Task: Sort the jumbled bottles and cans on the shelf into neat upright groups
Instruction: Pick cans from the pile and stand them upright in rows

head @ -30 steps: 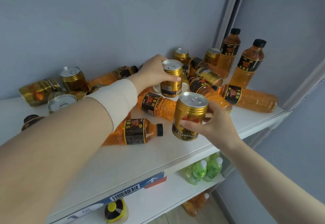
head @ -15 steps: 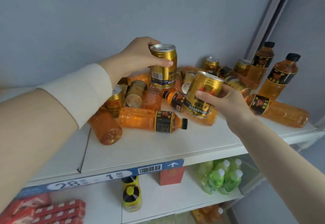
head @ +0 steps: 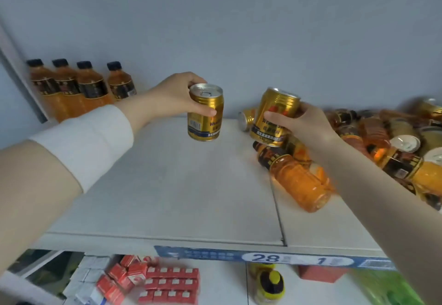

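Left hand (head: 172, 99) grips a shiny gold metal can (head: 205, 115) round its side. It holds the can upright in the air above the middle of the flat white shelf (head: 167, 185). Right hand (head: 303, 125) grips a second gold metal can (head: 275, 115), tipped a bit, just right of the first one and over the edge of the messy pile of cans and bottles (head: 394, 142) at the right of the frame. Four tall orange plastic bottles with black caps (head: 79, 87) stand in a row at the upper left. What could go wrong? The right arm passes close over a fat orange bottle lying on its side (head: 299, 180). A bump could make it roll, and the front edge with the blue number strip (head: 263, 257) is near. The two cans could knock together if they come down too close. The tipped can might fall over if it lands on its rim. A can set on the thin crack between the shelf boards (head: 277, 199) may wobble. The best room is the wide white part in the middle, between the bottle row and the pile.
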Demonstrator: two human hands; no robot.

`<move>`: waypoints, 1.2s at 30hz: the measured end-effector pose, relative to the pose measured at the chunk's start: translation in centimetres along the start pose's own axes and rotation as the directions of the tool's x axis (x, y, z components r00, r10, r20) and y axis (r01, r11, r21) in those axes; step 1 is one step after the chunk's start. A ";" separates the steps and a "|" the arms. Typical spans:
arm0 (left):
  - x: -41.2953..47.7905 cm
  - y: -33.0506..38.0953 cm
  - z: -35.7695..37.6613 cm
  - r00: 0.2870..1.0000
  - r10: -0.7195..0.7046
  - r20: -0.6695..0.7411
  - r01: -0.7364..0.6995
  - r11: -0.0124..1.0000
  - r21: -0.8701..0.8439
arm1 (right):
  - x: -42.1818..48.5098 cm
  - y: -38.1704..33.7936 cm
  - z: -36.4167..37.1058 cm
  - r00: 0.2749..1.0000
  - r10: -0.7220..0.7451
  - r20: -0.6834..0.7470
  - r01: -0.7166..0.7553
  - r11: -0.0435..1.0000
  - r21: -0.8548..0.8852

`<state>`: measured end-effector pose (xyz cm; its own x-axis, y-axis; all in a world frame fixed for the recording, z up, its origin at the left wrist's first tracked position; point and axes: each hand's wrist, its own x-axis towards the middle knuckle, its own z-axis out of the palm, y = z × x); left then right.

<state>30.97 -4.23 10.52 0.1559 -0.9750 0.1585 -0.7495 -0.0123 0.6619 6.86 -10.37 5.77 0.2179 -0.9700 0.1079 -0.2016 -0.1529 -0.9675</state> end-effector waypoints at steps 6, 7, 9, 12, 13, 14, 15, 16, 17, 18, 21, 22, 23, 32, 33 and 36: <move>1.2 -10.9 -3.9 0.998 -0.056 0.024 0.055 0.997 0.058 | 3.4 0.9 11.1 0.999 0.029 -0.032 -0.032 0.992 -0.122; 1.6 -12.0 -4.0 0.998 -0.057 0.019 0.056 0.997 0.060 | 4.0 1.0 12.2 0.999 0.031 -0.040 -0.036 0.989 -0.147; 2.7 -13.8 -3.7 0.999 -0.052 0.009 0.052 0.998 0.041 | 5.1 1.4 14.2 0.998 0.034 -0.056 -0.045 0.979 -0.198; 4.3 -15.9 -2.8 0.999 -0.049 -0.002 0.049 0.999 0.006 | 7.0 2.2 16.3 0.996 0.004 -0.084 -0.028 0.960 -0.280; 4.9 -16.5 -2.5 0.999 -0.053 -0.008 0.053 0.999 0.002 | 7.5 2.3 16.7 0.996 0.005 -0.090 -0.031 0.954 -0.297; 5.5 -17.2 -2.2 0.998 -0.061 -0.014 0.061 0.998 -0.002 | 8.0 2.5 17.2 0.996 0.008 -0.088 -0.035 0.950 -0.309; 6.0 -17.8 -1.9 0.997 -0.072 -0.021 0.071 0.997 -0.008 | 8.4 2.6 17.6 0.996 0.011 -0.084 -0.037 0.949 -0.314; 6.5 -18.3 -1.6 0.996 -0.082 -0.028 0.081 0.997 -0.017 | 8.9 2.8 18.0 0.997 0.015 -0.080 -0.039 0.951 -0.308; 6.9 -18.8 -1.4 0.995 -0.088 -0.036 0.087 0.996 -0.029 | 9.3 3.1 18.3 0.997 0.024 -0.080 -0.046 0.955 -0.292; 7.4 -19.1 -1.2 0.995 -0.095 -0.042 0.093 0.995 -0.039 | 9.6 3.4 18.6 0.996 0.027 -0.084 -0.050 0.957 -0.285; 8.7 -19.6 -1.1 0.994 -0.102 -0.040 0.100 0.994 -0.037 | 10.5 4.4 19.3 0.995 0.033 -0.091 -0.058 0.955 -0.291; 9.0 -19.7 -1.1 0.994 -0.101 -0.035 0.100 0.995 -0.027 | 10.7 4.7 19.4 0.995 0.031 -0.092 -0.057 0.954 -0.293; 9.3 -19.7 -1.1 0.995 -0.098 -0.030 0.097 0.995 -0.019 | 10.9 4.8 19.4 0.995 0.025 -0.093 -0.052 0.954 -0.295; 9.7 -19.5 -1.0 0.994 -0.107 -0.026 0.107 0.994 0.016 | 12.0 5.9 19.7 0.997 -0.006 -0.081 -0.020 0.949 -0.316; 9.7 -19.5 -0.9 0.994 -0.111 -0.022 0.112 0.994 0.021 | 12.0 6.0 19.7 0.997 -0.002 -0.082 -0.024 0.948 -0.318; 9.3 -19.0 -1.0 0.991 -0.131 0.037 0.130 0.991 0.033 | 12.1 5.8 19.8 0.998 0.000 -0.071 -0.024 0.941 -0.338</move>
<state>47.28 -12.81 0.17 0.2290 -0.9725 0.0429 -0.7439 -0.1464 0.6521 27.20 -19.22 -3.07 0.1498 -0.9810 0.1233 -0.5182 -0.1841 -0.8352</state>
